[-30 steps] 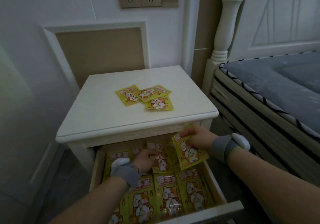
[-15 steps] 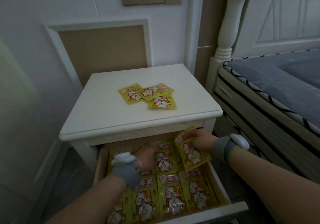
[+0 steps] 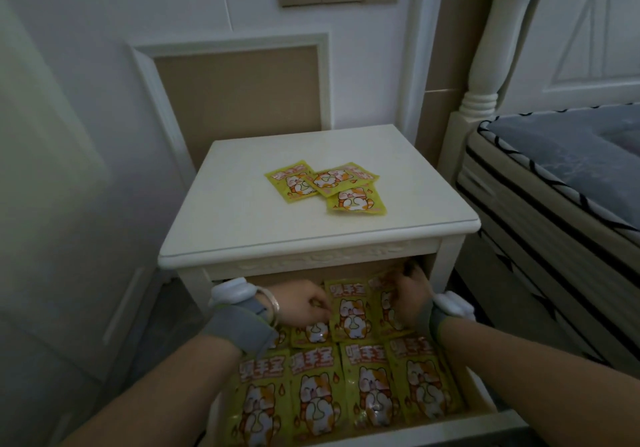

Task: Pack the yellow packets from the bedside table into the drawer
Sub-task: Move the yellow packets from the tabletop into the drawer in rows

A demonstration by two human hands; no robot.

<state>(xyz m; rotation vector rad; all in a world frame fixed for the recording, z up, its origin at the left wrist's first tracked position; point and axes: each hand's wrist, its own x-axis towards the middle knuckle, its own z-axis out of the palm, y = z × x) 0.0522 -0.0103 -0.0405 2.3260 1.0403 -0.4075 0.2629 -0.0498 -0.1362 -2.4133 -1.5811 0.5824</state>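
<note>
Both hands are down in the open drawer (image 3: 483, 401) of the bedside table, working among the yellow packets already laid there. The left hand (image 3: 303, 303) lies palm down at the back left of the drawer, fingers curled loosely onto a packet (image 3: 313, 332) without closing round it. The right hand (image 3: 410, 294) reaches into the back right corner under the worktop (image 3: 242, 218), its fingers on the packet (image 3: 391, 311) lying there; they seem to pinch its top edge, but shadow hides whether they actually grip it. A front row of 4 packets (image 3: 346, 398) lies flat side by side, with more behind. On the worktop, 3 packets (image 3: 327, 185) remain in a loose overlapping cluster near the middle. A bed (image 3: 568, 176) stands just right of the table.
</note>
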